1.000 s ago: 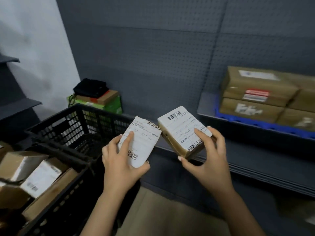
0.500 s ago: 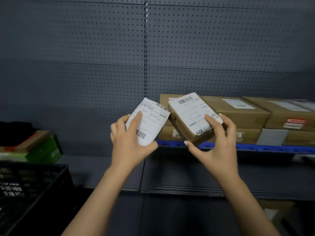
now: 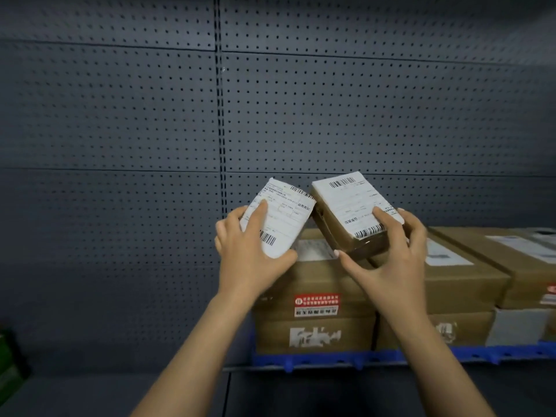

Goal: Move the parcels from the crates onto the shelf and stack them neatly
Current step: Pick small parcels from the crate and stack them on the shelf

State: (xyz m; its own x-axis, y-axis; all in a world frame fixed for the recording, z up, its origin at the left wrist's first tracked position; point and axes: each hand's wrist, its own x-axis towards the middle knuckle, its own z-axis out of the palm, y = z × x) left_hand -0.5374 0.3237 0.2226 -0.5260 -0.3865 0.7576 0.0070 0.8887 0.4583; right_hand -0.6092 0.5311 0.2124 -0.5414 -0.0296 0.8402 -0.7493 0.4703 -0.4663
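the flat white-labelled parcel [image 3: 285,218] and the thicker brown parcel [image 3: 346,203] hang at centre frame, just above the cartons on the shelf [image 3: 301,395]. the left hand [image 3: 249,257] grips the flat one, a finger laid across its label. the right hand [image 3: 394,260] is clamped on the brown one, thumb under its near corner, fingers over the label. the hands are side by side; i cannot tell whether the parcels' upper corners touch.

both parcels are tilted. i would level the brown one first and set it flat, label up, on the top carton [image 3: 319,284], squared to that carton's front edge. i'd let go only once it rests, then lay the flat one beside it or on it.

the blue tray [image 3: 331,358], lower right of the frame, holds brown cartons two layers high, running off the right edge. no crate is in view.
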